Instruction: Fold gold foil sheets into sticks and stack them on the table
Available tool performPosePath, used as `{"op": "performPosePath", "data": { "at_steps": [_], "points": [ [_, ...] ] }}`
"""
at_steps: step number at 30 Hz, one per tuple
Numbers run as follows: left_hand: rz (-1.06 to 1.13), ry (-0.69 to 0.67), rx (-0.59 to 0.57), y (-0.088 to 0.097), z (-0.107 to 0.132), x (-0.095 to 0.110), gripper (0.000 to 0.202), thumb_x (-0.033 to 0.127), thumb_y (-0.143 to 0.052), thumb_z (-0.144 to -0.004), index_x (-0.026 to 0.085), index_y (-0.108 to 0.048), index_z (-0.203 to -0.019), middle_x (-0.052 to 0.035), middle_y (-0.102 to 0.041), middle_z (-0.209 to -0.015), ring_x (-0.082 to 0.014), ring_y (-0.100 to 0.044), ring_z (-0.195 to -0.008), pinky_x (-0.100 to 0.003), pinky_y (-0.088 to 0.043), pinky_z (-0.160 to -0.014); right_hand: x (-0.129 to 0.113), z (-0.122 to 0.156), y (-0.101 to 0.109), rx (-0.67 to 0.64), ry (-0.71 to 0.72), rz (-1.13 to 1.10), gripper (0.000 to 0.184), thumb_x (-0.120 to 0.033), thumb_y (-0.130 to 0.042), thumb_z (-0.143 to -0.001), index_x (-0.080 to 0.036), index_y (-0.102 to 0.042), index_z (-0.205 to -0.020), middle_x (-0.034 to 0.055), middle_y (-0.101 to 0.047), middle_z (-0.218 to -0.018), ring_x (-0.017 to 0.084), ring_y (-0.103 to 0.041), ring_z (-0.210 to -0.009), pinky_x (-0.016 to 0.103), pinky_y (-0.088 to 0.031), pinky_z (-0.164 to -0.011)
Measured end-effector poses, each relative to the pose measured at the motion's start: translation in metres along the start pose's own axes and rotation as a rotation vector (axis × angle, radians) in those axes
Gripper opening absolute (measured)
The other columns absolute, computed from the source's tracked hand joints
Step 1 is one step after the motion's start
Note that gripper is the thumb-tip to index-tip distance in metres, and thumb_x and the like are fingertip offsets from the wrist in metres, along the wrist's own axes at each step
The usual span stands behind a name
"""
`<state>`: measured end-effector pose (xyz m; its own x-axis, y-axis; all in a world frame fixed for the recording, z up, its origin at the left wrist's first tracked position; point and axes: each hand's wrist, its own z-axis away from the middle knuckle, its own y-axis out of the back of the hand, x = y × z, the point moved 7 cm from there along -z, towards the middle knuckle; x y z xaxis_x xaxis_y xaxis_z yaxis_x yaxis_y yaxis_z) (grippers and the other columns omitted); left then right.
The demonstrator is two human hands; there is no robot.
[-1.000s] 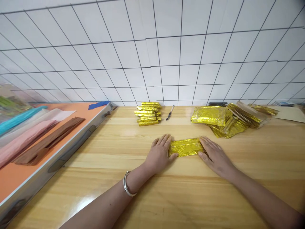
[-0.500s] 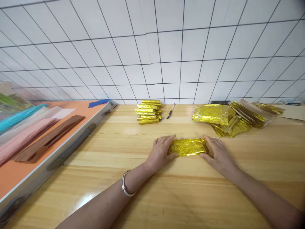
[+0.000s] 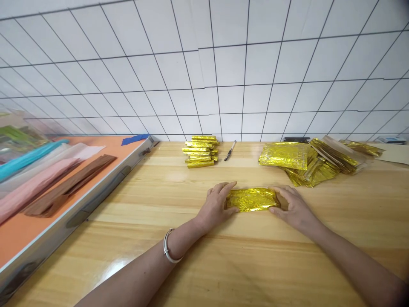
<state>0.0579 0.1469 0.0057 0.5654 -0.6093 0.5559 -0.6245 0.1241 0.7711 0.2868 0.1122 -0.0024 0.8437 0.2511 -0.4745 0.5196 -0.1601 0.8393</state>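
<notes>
A folded gold foil sheet [image 3: 252,199] lies flat on the wooden table [image 3: 223,260], in the middle of the view. My left hand [image 3: 217,204] grips its left end, thumb under the near edge and fingers over the far edge. My right hand [image 3: 292,207] pinches its right end the same way. A silver bangle [image 3: 168,249] is on my left wrist.
A stack of narrow folded gold strips [image 3: 200,151] sits at the back centre, a pen [image 3: 229,150] beside it. A loose heap of gold foil sheets [image 3: 313,162] lies back right. At the left, an orange board [image 3: 38,200] carries pink, brown and teal paper sheets.
My right hand's fingers have curled from lying flat beside the foil to pinching its right end. My left hand has stayed at the left end.
</notes>
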Motion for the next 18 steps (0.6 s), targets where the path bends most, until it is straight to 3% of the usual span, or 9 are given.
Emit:
{"op": "performPosePath", "data": {
  "at_steps": [5,10,13,16,18],
  "points": [
    [0.134,-0.008,-0.04,-0.002,0.001,0.002,0.076,0.018,-0.07,-0.071,0.027,-0.033,-0.136,-0.0096,-0.045,-0.123,-0.0188,-0.054,-0.095,-0.036,-0.048,-0.085,-0.004,0.001,0.002,-0.011,0.005,-0.017,0.049,-0.034,-0.061,-0.072,-0.025,-0.053,-0.12,0.0066,-0.059,-0.105,0.027,-0.052,-0.099,0.042,-0.043,-0.084],
    [0.092,0.009,-0.004,0.002,-0.001,0.002,0.075,0.022,-0.074,-0.066,0.025,-0.039,-0.133,-0.0087,-0.051,-0.114,-0.0239,-0.05,-0.105,-0.042,-0.043,-0.092,-0.012,0.003,0.007,-0.007,0.057,-0.076,0.027,-0.026,-0.059,-0.071,-0.024,-0.06,-0.098,0.0053,-0.06,-0.098,0.025,-0.053,-0.096,0.04,-0.045,-0.081],
    [0.064,0.0,0.022,0.004,-0.002,0.002,0.078,0.022,-0.076,-0.063,0.025,-0.04,-0.132,-0.0097,-0.05,-0.121,-0.0266,-0.045,-0.113,-0.045,-0.038,-0.097,-0.015,0.004,0.007,-0.008,0.075,-0.129,0.018,-0.022,-0.057,-0.071,-0.024,-0.058,-0.089,0.0054,-0.06,-0.097,0.025,-0.054,-0.094,0.039,-0.046,-0.08],
    [0.055,0.023,0.002,0.003,-0.002,0.0,0.078,0.024,-0.076,-0.064,0.024,-0.038,-0.132,-0.0097,-0.051,-0.122,-0.0268,-0.046,-0.112,-0.044,-0.038,-0.096,-0.013,0.006,0.003,-0.022,0.076,-0.177,0.021,-0.021,-0.056,-0.07,-0.023,-0.056,-0.09,0.0057,-0.06,-0.099,0.025,-0.055,-0.095,0.04,-0.047,-0.08],
    [0.044,0.045,-0.017,0.002,-0.001,0.0,0.075,0.025,-0.075,-0.065,0.023,-0.039,-0.13,-0.0086,-0.056,-0.115,-0.0256,-0.05,-0.105,-0.043,-0.039,-0.093,-0.008,0.008,0.0,-0.023,0.043,-0.193,0.032,-0.022,-0.056,-0.07,-0.023,-0.054,-0.102,0.0062,-0.059,-0.104,0.025,-0.055,-0.097,0.04,-0.048,-0.081]
  ]
}}
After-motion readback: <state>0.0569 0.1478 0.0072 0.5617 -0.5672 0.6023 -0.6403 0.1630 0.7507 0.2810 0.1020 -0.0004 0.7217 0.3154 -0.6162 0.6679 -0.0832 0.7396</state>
